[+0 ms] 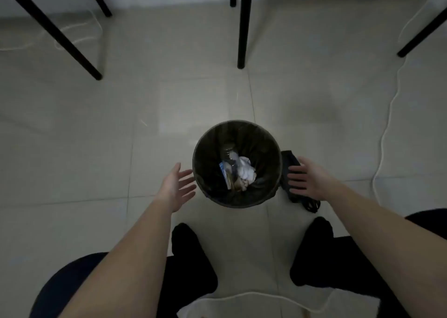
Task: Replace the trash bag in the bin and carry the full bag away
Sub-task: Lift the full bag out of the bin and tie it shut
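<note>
Bins: one round dark bin (237, 164) on the floor.
Trash bags in the bin: one dark liner (262, 148).
Folded dark bags beside the bin: one (289, 162).
Bottles in the bin: one clear bottle (229, 156).
Crumpled white papers in the bin: one (246, 172).
Hands: two, the left hand (176, 184) and the right hand (306, 178).
Black furniture legs: six in view, e.g. (243, 27).
White cables on the floor: one (387, 114).
Feet in dark socks: two (186, 240).

My left hand (177, 187) spreads empty at the bin's (205, 194) nine o'clock, my right hand (308, 179) likewise at three, above a folded black bag (289, 159). Black liner (261, 148) holds a bottle (229, 158) and crumpled paper (246, 172).
</note>
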Motion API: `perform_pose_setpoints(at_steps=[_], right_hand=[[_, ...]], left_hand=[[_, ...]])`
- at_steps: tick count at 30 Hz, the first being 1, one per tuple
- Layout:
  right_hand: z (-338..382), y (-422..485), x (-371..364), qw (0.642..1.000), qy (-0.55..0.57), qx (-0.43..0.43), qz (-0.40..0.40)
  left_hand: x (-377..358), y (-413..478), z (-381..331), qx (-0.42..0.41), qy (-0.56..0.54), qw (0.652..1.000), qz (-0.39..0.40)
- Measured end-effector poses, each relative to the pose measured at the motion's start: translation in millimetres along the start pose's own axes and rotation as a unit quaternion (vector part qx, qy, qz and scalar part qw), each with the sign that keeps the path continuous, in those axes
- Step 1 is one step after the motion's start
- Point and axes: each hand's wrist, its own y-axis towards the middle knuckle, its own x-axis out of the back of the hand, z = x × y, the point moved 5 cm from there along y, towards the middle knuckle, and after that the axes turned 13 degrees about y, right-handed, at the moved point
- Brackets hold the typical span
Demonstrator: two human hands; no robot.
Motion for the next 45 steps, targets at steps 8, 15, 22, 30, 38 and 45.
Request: perform_pose_setpoints(at_steps=[8, 15, 22, 30, 38, 45], right_hand=[[-8, 61, -16, 0.998, 0.045, -0.034, 0.000], [-6, 86, -31, 0.998, 0.055, -0.031, 0.026], [-6, 81, -32, 0.998, 0.040, -0.030, 0.038], [3, 68, -34, 0.995, 0.089, -0.011, 0.045], [8, 53, -25, 0.993, 0.113, -0.004, 0.026], [22, 15, -24, 0.994, 0.105, 0.032, 0.027]], left_hand=[[-22, 56, 22, 0.052, -0.083, 0.995, 0.019], [-33, 87, 24, 0.032, -0.065, 0.994, 0.082], [-34, 86, 21, 0.027, -0.096, 0.993, 0.066], [-24, 82, 14, 0.020, -0.108, 0.992, 0.056], [-20, 55, 15, 0.004, -0.083, 0.995, 0.060], [-2, 27, 11, 0.019, -0.122, 0.992, -0.015]])
